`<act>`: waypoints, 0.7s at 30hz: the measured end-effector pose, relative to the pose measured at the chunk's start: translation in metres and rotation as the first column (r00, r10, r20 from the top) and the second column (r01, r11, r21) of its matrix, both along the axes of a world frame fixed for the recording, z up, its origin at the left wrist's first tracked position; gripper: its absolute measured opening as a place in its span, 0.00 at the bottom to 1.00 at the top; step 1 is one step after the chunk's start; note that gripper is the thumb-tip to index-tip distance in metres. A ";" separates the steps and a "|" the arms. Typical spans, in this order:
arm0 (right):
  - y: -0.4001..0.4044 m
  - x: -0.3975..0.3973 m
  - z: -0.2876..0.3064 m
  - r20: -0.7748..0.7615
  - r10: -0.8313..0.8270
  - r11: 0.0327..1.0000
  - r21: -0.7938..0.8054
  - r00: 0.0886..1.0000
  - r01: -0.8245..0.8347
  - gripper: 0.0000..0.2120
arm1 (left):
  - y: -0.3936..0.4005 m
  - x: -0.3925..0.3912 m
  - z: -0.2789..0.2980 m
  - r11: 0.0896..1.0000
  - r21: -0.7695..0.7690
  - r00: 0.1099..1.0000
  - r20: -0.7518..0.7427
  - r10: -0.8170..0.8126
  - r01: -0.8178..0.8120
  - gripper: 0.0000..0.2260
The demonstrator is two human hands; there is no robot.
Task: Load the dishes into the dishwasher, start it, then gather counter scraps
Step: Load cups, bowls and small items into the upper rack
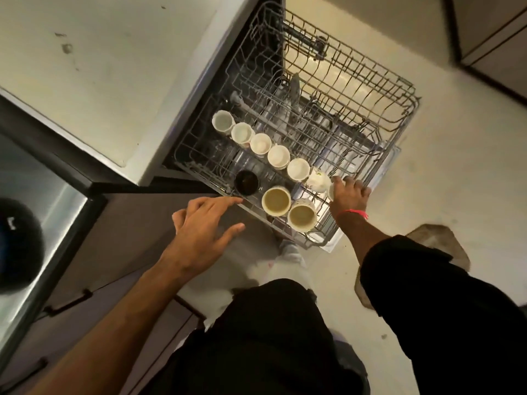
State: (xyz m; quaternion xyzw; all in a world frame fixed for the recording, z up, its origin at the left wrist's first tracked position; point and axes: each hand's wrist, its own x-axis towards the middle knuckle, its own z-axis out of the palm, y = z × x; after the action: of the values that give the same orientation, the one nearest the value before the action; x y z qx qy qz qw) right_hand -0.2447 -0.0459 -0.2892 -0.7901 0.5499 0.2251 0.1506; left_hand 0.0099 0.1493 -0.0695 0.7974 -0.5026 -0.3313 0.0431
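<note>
Rightward, right hand (349,192) (curled) on cup (332,191)

white cups (279,156) (rack (370,89) row)

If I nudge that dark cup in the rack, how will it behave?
The dark cup looks short and wide, so it probably slides rather than tips. The rack wires should stop it. It looks glossy, likely slippery and breakable.

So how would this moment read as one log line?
step: loading white ceramic cups | right hand: setting cup in wire dishwasher rack | left hand: open
</note>
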 end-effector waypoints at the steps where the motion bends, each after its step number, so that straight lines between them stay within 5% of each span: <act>1: 0.000 -0.002 -0.002 -0.010 0.014 1.000 0.010 1.000 -0.014 0.34 | 0.001 0.000 0.000 1.000 0.003 1.000 0.007 0.005 -0.005 0.23; 14: -0.011 0.002 -0.007 -0.052 0.028 0.996 0.084 0.998 -0.024 0.40 | 0.014 -0.008 0.000 0.997 0.030 0.997 0.019 0.075 -0.075 0.19; 18: -0.010 0.011 0.004 -0.032 -0.033 0.999 0.029 0.999 0.034 0.41 | 0.018 -0.008 0.000 0.995 0.038 0.996 -0.003 0.087 -0.087 0.19; 21: -0.008 0.025 0.009 0.026 0.080 0.996 -0.044 0.996 -0.079 0.37 | 0.019 -0.009 -0.001 0.993 0.038 0.993 -0.005 0.114 -0.114 0.17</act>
State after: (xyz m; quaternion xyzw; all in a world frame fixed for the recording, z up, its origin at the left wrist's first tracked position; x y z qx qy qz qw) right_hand -0.2201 -0.0542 -0.2803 -0.8175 0.5205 0.2081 0.1321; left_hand 0.0010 0.1683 -0.0706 0.8243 -0.4497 -0.3403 0.0489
